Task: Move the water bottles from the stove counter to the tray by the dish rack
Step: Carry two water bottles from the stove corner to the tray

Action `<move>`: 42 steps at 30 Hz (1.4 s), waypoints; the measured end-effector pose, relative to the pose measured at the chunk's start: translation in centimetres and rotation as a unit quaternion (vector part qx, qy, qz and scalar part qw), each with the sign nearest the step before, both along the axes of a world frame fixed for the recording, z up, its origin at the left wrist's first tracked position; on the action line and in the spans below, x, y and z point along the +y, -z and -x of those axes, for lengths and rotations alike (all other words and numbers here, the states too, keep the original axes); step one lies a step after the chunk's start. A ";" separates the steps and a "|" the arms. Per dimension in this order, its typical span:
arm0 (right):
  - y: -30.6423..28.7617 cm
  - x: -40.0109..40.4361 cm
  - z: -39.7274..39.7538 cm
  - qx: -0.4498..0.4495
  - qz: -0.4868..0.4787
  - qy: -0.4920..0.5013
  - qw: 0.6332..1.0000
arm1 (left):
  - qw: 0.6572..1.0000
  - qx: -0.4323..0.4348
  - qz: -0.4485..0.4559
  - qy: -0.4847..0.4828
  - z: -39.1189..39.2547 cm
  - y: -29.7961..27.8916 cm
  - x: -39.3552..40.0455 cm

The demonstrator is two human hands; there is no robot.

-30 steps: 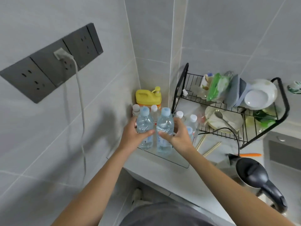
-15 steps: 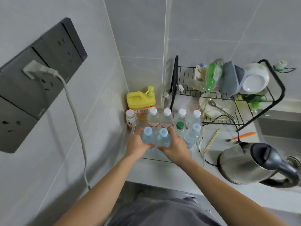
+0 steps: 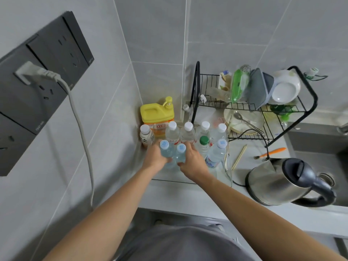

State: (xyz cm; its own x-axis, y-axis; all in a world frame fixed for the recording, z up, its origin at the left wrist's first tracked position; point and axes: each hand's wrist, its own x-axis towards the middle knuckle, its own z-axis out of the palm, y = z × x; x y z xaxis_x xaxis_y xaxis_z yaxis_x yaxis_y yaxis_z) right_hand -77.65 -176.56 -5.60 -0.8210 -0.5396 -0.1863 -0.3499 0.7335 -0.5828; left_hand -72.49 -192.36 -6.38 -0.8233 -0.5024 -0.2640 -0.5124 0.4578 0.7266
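At far left of the frame, a dark socket panel (image 3: 43, 85) on the tiled wall, a pale plug (image 3: 24, 74) seated in it, its cord (image 3: 82, 140) hanging down the wall. Toward the centre, in the counter corner, a yellow pump jug (image 3: 157, 113) and a small white-capped brown bottle (image 3: 146, 135) beside it. Just below, left hand (image 3: 155, 157) wrapped around a blue-capped water bottle (image 3: 165, 151), and right hand (image 3: 194, 161) wrapped around a second blue-capped bottle (image 3: 180, 153), the two bottles touching side by side, upright, low over the clear tray (image 3: 228, 174) at the counter's front edge. Behind them in the tray, a row of white-capped bottles (image 3: 188, 132), then a green-capped bottle (image 3: 204, 146) and a third blue-capped bottle (image 3: 216, 153) to the right. Further right, loose chopsticks (image 3: 239, 157) on the counter, a black wire dish rack (image 3: 254, 110) loaded with plates and containers, an orange-handled utensil (image 3: 273, 152), and at lower right a steel kettle (image 3: 278, 183) with a dark handle.
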 end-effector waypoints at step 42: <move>-5.8 -0.9 7.3 0.174 -0.145 -0.239 0.944 | 0.951 -0.031 0.260 0.162 2.2 -5.2 -1.4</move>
State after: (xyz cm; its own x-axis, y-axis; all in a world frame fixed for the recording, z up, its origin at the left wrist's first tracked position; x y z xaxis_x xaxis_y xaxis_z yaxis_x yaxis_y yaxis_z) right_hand -84.91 -177.46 0.24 -0.5356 -0.8316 -0.1471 -0.8145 0.5547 -0.1700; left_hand -74.72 -193.73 -1.19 -0.9483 -0.3007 -0.1020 -0.3174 0.8885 0.3315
